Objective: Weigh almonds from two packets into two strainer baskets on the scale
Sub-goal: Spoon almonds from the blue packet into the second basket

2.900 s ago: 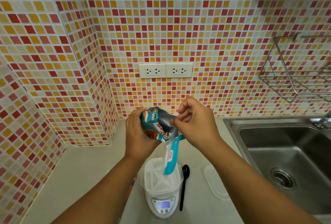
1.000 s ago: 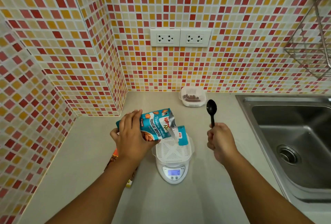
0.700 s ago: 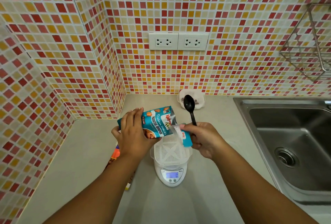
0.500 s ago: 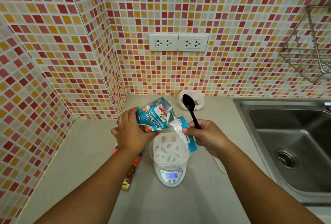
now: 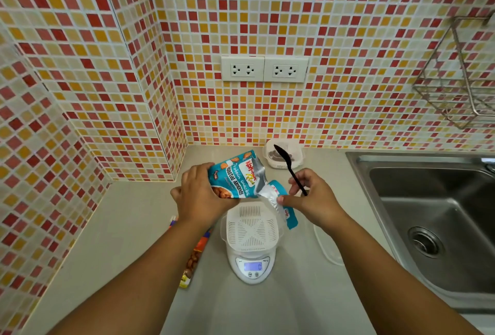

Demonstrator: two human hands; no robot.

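At frame centre, the left hand (image 5: pixel 199 200) grips a teal almond packet (image 5: pixel 235 178), tilted over a white strainer (image 5: pixel 253 227) sitting empty on the scale (image 5: pixel 253 267). The right hand (image 5: pixel 313 200) pinches the packet's torn flap (image 5: pixel 284 208) and holds a black spoon (image 5: pixel 290 171). A second strainer (image 5: pixel 284 158) stands by the wall above; another packet (image 5: pixel 194 257) lies left of the scale. A sink (image 5: pixel 428 217) is at right.

A single head-worn wide-angle view looks forward and down, close over the surface (image 5: pixel 134 227); tiled wall (image 5: pixel 321 26) at 12 o'clock, sink (image 5: pixel 428 214) at 3 o'clock.
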